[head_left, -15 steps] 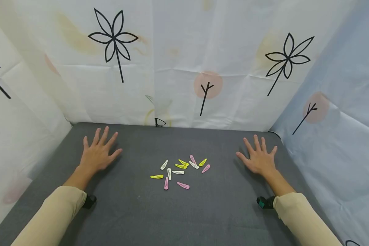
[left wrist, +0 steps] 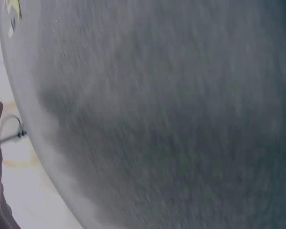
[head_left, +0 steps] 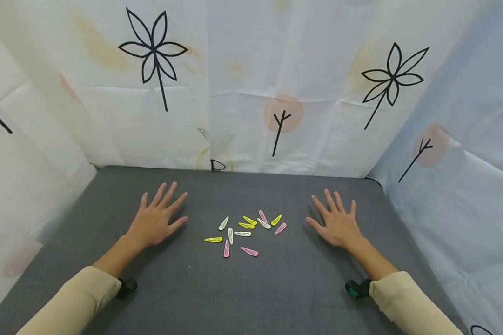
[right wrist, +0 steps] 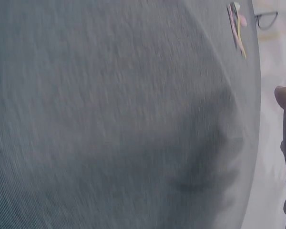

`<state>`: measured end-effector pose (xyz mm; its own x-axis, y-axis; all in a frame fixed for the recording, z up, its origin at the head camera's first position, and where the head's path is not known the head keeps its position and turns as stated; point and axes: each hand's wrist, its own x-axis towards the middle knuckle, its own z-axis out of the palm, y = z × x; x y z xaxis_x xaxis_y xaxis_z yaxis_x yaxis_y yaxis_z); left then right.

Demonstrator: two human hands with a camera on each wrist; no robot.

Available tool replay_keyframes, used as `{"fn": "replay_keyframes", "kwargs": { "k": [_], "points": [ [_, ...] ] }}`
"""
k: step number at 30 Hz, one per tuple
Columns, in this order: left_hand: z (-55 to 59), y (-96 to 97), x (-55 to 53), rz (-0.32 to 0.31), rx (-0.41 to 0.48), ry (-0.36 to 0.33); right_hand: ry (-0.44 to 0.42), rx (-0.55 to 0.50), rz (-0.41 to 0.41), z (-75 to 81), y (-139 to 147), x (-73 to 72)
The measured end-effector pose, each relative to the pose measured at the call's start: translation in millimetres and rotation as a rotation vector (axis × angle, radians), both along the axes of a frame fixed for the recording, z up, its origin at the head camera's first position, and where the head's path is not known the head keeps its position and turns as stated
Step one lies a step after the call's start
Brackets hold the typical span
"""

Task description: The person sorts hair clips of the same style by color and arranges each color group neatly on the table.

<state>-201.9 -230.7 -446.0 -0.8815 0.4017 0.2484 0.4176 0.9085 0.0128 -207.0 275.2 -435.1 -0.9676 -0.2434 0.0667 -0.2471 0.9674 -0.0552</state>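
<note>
Hair clips [head_left: 246,231] flanked by two flat hands
Left hand [head_left: 156,220] and right hand [head_left: 336,224] are spread, nothing gripped, either side of the clips.

On my head view the light is bright, even and soft, w/ only faint shadows under the left hand [head_left: 156,222] and right hand [head_left: 336,224]. Edges bend a bit. Both wrist views are dim, smeared by motion blur, w/o sharp detail.

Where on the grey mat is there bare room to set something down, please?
The near strip of the grey mat, between the two sleeves, is bare. So is the far strip under the backdrop. It is crowded mid-mat: hair clips lie between the left hand and right hand.
</note>
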Motion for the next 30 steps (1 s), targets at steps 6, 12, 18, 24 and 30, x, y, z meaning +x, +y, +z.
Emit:
{"fn": "replay_keyframes", "kwargs": {
  "k": [6, 12, 18, 24, 30],
  "points": [
    [-1.8, 21.1, 10.0, -0.062, 0.019, -0.017, -0.011, -0.033, 0.044, -4.8, -16.9, 8.6],
    [-8.8, 39.5, 20.3, -0.145, 0.055, 0.004, 0.012, -0.105, 0.097, -10.4, -32.5, 15.3],
    [-10.5, 57.9, 30.7, -0.202, 0.071, -0.015, 0.0, -0.156, 0.12, -14.5, -45.2, 22.0],
    [-13.0, 71.8, 38.5, -0.222, 0.076, -0.084, 0.005, -0.186, 0.144, -18.4, -54.9, 26.9],
    [-16.9, 78.7, 41.5, -0.222, 0.05, -0.132, 0.085, -0.244, 0.172, -21.0, -61.9, 28.9]
  ]
}}
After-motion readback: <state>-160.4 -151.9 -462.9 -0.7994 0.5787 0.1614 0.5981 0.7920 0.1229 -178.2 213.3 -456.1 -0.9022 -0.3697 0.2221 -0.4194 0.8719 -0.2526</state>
